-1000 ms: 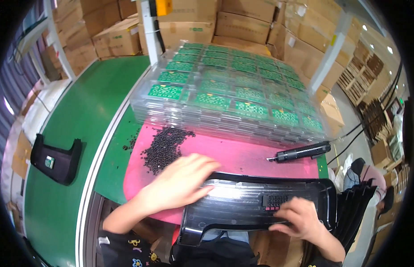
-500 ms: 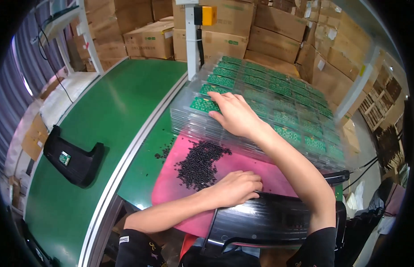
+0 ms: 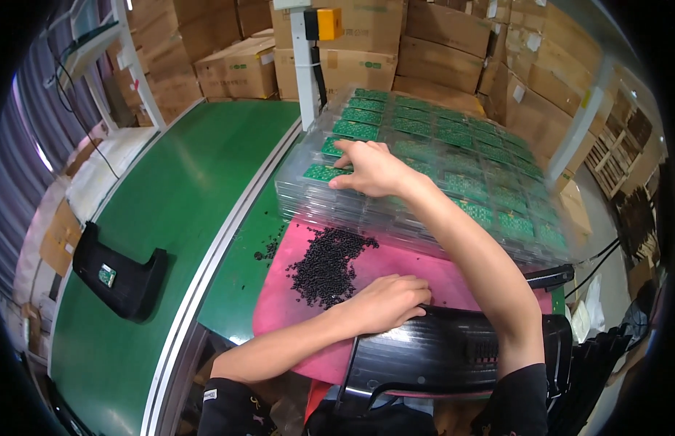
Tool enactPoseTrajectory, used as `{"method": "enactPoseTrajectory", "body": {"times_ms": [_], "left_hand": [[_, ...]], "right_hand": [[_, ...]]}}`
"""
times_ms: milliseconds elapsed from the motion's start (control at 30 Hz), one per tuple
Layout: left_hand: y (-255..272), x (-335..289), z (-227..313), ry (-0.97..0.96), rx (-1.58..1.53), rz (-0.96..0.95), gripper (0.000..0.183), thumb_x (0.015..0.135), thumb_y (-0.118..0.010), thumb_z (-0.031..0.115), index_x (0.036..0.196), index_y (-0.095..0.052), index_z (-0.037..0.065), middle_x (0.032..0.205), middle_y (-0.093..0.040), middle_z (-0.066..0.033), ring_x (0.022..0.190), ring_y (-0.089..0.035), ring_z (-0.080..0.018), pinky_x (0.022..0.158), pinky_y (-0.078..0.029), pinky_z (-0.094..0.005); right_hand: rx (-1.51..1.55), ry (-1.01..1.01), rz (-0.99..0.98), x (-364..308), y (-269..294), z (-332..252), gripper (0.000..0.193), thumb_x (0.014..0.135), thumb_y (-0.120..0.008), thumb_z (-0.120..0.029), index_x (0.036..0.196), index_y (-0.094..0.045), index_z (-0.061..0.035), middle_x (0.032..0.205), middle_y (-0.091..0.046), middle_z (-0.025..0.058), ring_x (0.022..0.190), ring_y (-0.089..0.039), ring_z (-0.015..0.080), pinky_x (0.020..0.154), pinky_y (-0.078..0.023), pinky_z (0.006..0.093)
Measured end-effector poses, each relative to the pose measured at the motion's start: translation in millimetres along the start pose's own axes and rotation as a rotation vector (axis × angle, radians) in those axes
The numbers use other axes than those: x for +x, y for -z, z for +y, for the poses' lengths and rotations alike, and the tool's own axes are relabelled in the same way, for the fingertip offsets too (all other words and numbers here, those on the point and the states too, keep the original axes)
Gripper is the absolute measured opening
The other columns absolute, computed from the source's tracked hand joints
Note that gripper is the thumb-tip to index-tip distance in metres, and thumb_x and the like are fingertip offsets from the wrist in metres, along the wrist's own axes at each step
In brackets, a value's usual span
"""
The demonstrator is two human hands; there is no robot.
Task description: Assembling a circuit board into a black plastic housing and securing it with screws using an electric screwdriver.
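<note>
Over the near left corner of the stacked clear trays, my right hand (image 3: 375, 168) has its thumb and forefinger spread, with nothing visible between them. A green circuit board (image 3: 324, 173) lies by the thumb, and another shows just beyond it, partly covered by the fingers. My left hand (image 3: 389, 301) is closed at the far edge of a glossy black curved plastic housing (image 3: 432, 349), fingers curled together and thumb at the rim. The housing lies across the near edge of the pink mat (image 3: 279, 312). Its right part is covered by my right forearm.
Small black parts (image 3: 326, 267) lie piled on the mat, some scattered left. A metal rail (image 3: 206, 265) borders the green belt (image 3: 185, 174), which carries another black housing (image 3: 130, 287) with a small board. Trays of circuit boards (image 3: 453, 182) fill the back right. Cartons (image 3: 344, 73) stand behind.
My right hand has moved slightly up and left over the trays, its thumb and forefinger further apart. The left hand stays at the housing's edge. The whole view has shifted a little.
</note>
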State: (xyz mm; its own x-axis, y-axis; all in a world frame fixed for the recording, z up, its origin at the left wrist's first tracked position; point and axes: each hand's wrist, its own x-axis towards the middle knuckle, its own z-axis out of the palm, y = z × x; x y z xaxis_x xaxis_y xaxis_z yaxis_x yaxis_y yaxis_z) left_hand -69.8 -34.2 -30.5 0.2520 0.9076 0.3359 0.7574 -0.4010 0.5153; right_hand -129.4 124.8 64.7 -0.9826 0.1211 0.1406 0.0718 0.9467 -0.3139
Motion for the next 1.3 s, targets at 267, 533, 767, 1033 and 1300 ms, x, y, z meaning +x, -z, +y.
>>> {"method": "enactPoseTrajectory", "body": {"times_ms": [267,533,767,1033,1300], "left_hand": [[1.8,1.3,5.2,0.026,-0.021,0.001,0.018,0.084,-0.068,0.013,0.092,-0.061,-0.001,0.097,-0.062,-0.0157,0.094,-0.062,-0.0369,0.079,-0.050,-0.0476],[8.7,-6.8,4.4,0.030,0.093,-0.026,0.023,0.086,-0.068,0.022,0.095,-0.062,0.002,0.093,-0.059,-0.0132,0.095,-0.058,-0.0335,0.083,-0.047,-0.0449],[27.9,-3.6,32.5,0.125,-1.054,0.130,0.075,0.076,-0.083,0.005,0.140,-0.045,0.000,0.140,-0.050,-0.0129,0.125,-0.052,-0.0220,0.098,-0.044,-0.0361],[23.0,24.3,71.2,0.160,-1.172,-0.026,0.060,0.076,-0.078,-0.008,0.132,-0.057,-0.003,0.127,-0.060,-0.0143,0.113,-0.059,-0.0199,0.090,-0.053,-0.0322],[11.4,46.9,81.8,0.131,-0.566,-0.055,0.057,0.068,-0.087,0.004,0.121,-0.065,-0.001,0.114,-0.064,-0.0125,0.101,-0.064,-0.0194,0.076,-0.057,-0.0298]], "right_hand": [[0.156,-0.005,0.355,-9.1,-11.8,-12.5,0.046,0.084,-0.074,-0.023,0.122,-0.063,-0.0010,0.107,-0.070,0.0142,0.110,-0.061,0.0324,0.102,-0.039,0.0472],[0.608,-0.074,0.514,-84.4,33.3,-36.9,0.019,0.093,-0.061,-0.007,0.108,-0.069,0.0017,0.093,-0.069,0.0067,0.090,-0.063,0.0124,0.081,-0.050,0.0300],[1.227,-0.122,0.308,-224.8,53.3,-41.2,0.020,0.096,-0.058,-0.005,0.113,-0.062,0.0040,0.101,-0.066,0.0073,0.088,-0.064,0.0105,0.074,-0.054,0.0263],[1.005,-0.281,0.507,-322.7,43.5,-35.7,0.031,0.089,-0.066,0.000,0.120,-0.061,0.0023,0.108,-0.066,0.0101,0.101,-0.062,0.0176,0.091,-0.049,0.0327],[0.385,-0.353,0.473,-398.3,44.0,-24.2,0.072,0.060,-0.092,-0.018,0.123,-0.064,0.0010,0.100,-0.072,0.0134,0.090,-0.066,0.0216,0.084,-0.049,0.0301]]}}
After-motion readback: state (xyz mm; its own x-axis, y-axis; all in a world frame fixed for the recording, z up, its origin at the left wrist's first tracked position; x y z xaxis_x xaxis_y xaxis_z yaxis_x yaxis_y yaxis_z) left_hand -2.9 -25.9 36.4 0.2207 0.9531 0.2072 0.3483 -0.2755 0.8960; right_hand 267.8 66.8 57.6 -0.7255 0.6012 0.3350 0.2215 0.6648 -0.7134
